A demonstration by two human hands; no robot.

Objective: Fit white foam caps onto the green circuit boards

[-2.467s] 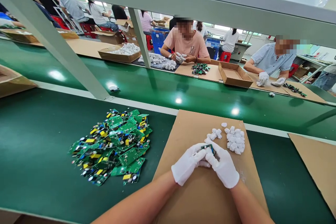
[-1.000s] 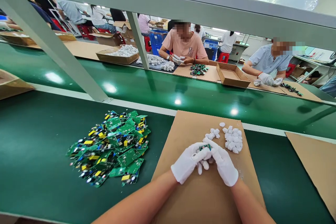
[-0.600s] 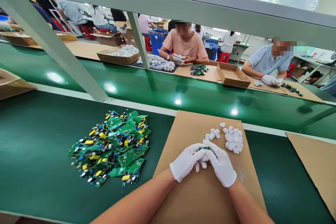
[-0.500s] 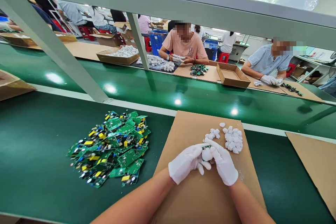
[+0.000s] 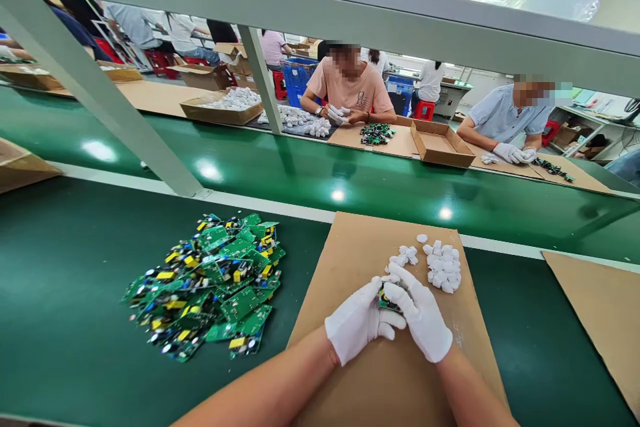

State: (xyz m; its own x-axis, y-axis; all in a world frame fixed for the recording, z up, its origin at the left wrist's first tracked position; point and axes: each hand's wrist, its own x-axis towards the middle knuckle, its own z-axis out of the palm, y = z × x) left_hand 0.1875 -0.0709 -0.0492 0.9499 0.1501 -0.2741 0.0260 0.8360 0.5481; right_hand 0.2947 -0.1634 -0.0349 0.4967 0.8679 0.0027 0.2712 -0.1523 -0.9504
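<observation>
Low in the middle of the frame, the left hand (image 5: 359, 321) and right hand (image 5: 421, 315) press together, pinching a small circuit board (image 5: 386, 299) between gloved fingertips, above the cardboard sheet (image 5: 350, 247), white caps (image 5: 442, 265) close behind, spare boards (image 5: 210, 280) heaped left on the desk (image 5: 65, 293).

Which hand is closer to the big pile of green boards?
Left. The left hand lies on the cardboard just right of the boards; the right hand sits farther right, beyond it.
</observation>
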